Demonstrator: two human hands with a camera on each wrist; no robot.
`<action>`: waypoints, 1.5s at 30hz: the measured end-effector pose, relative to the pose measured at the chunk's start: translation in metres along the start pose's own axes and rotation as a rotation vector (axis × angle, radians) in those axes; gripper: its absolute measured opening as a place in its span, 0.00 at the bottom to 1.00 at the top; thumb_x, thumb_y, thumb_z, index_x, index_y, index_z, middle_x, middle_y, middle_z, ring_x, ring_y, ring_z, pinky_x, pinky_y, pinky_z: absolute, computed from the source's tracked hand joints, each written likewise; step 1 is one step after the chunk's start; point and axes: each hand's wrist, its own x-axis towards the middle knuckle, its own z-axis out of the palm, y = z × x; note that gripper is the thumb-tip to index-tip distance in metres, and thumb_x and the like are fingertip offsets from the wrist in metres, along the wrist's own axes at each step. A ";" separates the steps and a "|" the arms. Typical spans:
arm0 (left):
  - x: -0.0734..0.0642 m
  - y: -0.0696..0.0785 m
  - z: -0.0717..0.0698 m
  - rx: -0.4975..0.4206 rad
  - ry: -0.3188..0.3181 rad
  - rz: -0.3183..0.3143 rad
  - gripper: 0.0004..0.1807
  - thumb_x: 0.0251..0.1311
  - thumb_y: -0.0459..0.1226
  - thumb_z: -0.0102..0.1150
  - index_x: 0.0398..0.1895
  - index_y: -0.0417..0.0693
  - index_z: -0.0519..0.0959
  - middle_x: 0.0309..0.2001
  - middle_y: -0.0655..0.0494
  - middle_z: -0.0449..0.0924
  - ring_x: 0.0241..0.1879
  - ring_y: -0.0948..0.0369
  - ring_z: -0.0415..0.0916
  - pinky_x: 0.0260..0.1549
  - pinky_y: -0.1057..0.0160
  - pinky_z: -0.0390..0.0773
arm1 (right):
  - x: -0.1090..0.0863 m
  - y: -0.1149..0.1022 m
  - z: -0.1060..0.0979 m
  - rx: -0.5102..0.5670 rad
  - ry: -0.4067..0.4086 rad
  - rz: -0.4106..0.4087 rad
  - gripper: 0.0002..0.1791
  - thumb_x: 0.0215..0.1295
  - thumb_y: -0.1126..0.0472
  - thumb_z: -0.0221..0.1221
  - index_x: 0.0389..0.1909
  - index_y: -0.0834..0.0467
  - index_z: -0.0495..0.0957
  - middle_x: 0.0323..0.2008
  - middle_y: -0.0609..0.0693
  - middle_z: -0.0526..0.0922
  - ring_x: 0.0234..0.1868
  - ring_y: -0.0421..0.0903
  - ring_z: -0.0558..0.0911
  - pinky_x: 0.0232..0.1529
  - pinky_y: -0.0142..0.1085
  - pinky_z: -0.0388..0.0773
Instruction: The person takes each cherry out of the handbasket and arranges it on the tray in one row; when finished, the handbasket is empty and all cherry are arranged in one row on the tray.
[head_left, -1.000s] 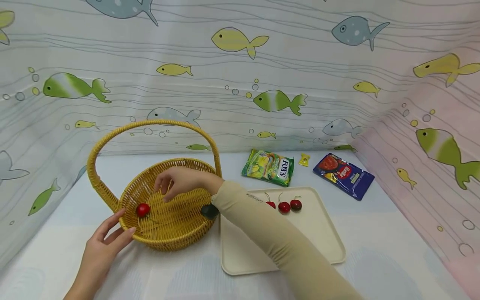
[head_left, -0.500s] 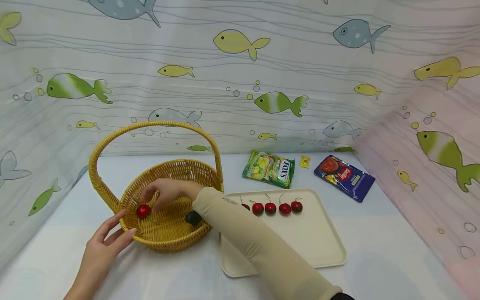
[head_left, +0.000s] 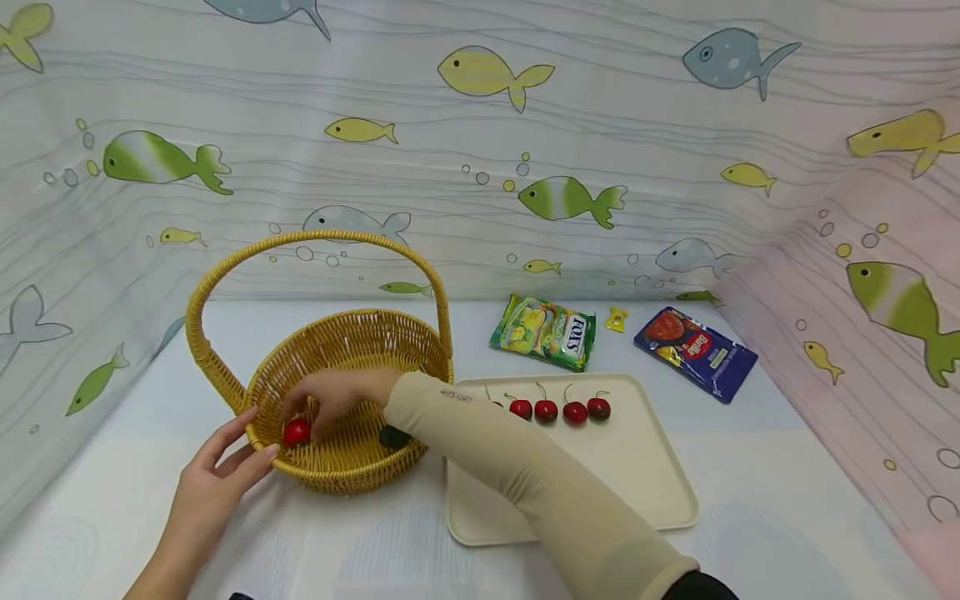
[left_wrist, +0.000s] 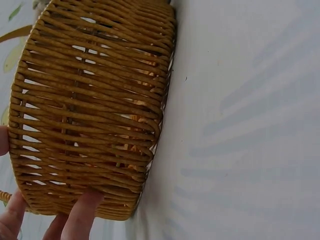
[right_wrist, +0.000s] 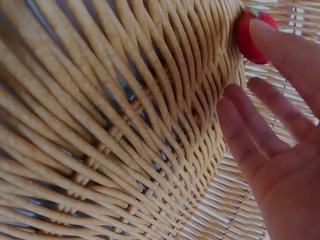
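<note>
A wicker basket point(head_left: 352, 467) with a tall arched handle stands at the left. My left hand point(head_left: 213, 483) holds its near left rim, with thumb and index tips on the rim and other fingers point(left_wrist: 82, 215) against the outer weave. Inside the basket, my right hand point(head_left: 337, 400) pinches a small round red fruit point(head_left: 297, 432) by the left inner wall. In the right wrist view the thumb overlaps this red fruit point(right_wrist: 247, 42), which shows a bit of green on top; the other fingers point(right_wrist: 240, 135) are spread below it, near the weave.
Right of the basket lies a cream tray point(head_left: 637, 483) with a row of stemmed dark cherries point(head_left: 546, 411), partly covered by the beige right sleeve point(head_left: 517, 467). Behind it are a green FOX'S candy bag point(head_left: 543, 333), a small yellow wrapped candy point(head_left: 617, 318) and a blue Barilla pouch point(head_left: 697, 354).
My right hand has lowered and moved left inside the basket onto the red fruit, which has shifted slightly towards the near side. The left hand stays at the rim. More cherries show on the tray.
</note>
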 end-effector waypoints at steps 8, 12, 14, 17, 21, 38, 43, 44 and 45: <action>0.002 0.001 0.000 -0.025 -0.026 0.018 0.34 0.62 0.32 0.57 0.70 0.50 0.58 0.64 0.48 0.52 0.47 0.80 0.69 0.36 0.74 0.78 | -0.004 -0.004 -0.004 0.016 -0.031 -0.031 0.18 0.53 0.68 0.66 0.46 0.56 0.78 0.39 0.44 0.77 0.41 0.34 0.74 0.39 0.20 0.70; 0.002 0.000 -0.001 -0.015 -0.029 0.003 0.34 0.62 0.32 0.58 0.70 0.51 0.58 0.66 0.47 0.48 0.47 0.80 0.69 0.36 0.74 0.78 | -0.017 -0.007 -0.012 0.047 0.035 0.003 0.17 0.52 0.65 0.68 0.44 0.54 0.78 0.37 0.42 0.77 0.39 0.33 0.75 0.37 0.20 0.72; 0.001 -0.001 -0.002 -0.017 -0.024 -0.002 0.34 0.61 0.32 0.58 0.70 0.51 0.58 0.67 0.46 0.47 0.47 0.80 0.69 0.36 0.74 0.78 | -0.026 -0.009 -0.019 0.086 0.072 -0.014 0.16 0.53 0.65 0.68 0.43 0.55 0.78 0.37 0.43 0.77 0.39 0.33 0.75 0.37 0.20 0.73; 0.000 -0.001 -0.002 -0.017 -0.019 0.000 0.34 0.61 0.33 0.58 0.70 0.51 0.58 0.67 0.47 0.48 0.47 0.80 0.69 0.37 0.74 0.78 | -0.045 -0.012 -0.032 0.143 0.133 -0.042 0.16 0.53 0.64 0.68 0.43 0.55 0.76 0.37 0.44 0.77 0.39 0.34 0.76 0.39 0.21 0.73; -0.001 0.000 -0.002 -0.009 -0.023 0.001 0.34 0.61 0.33 0.58 0.70 0.51 0.58 0.67 0.48 0.47 0.46 0.81 0.69 0.37 0.75 0.78 | -0.075 -0.016 -0.045 0.169 0.205 -0.060 0.16 0.54 0.63 0.67 0.43 0.55 0.74 0.39 0.44 0.77 0.38 0.36 0.78 0.40 0.21 0.74; 0.000 -0.002 0.000 -0.076 -0.024 0.004 0.33 0.61 0.30 0.58 0.69 0.52 0.60 0.66 0.53 0.48 0.46 0.79 0.70 0.37 0.74 0.78 | -0.194 0.006 -0.022 0.216 0.498 -0.139 0.17 0.53 0.64 0.68 0.44 0.58 0.75 0.40 0.46 0.75 0.31 0.40 0.76 0.35 0.30 0.78; 0.001 -0.004 -0.003 -0.077 -0.029 0.010 0.35 0.60 0.31 0.59 0.70 0.50 0.58 0.65 0.51 0.49 0.46 0.80 0.70 0.37 0.73 0.78 | -0.228 0.017 -0.007 0.209 0.551 -0.104 0.16 0.54 0.64 0.67 0.43 0.57 0.74 0.37 0.45 0.76 0.29 0.39 0.74 0.32 0.31 0.78; 0.001 -0.005 -0.003 -0.077 -0.027 0.012 0.35 0.60 0.31 0.59 0.70 0.50 0.58 0.65 0.51 0.49 0.46 0.80 0.70 0.37 0.73 0.78 | -0.235 0.020 -0.003 0.207 0.561 -0.102 0.16 0.54 0.64 0.67 0.43 0.57 0.74 0.37 0.45 0.76 0.29 0.39 0.74 0.32 0.31 0.78; 0.001 -0.006 -0.003 -0.078 -0.026 0.013 0.35 0.60 0.31 0.59 0.70 0.49 0.58 0.65 0.51 0.50 0.46 0.80 0.70 0.37 0.73 0.78 | -0.242 0.023 0.000 0.205 0.572 -0.097 0.16 0.55 0.64 0.67 0.43 0.58 0.74 0.37 0.45 0.76 0.28 0.39 0.74 0.32 0.31 0.78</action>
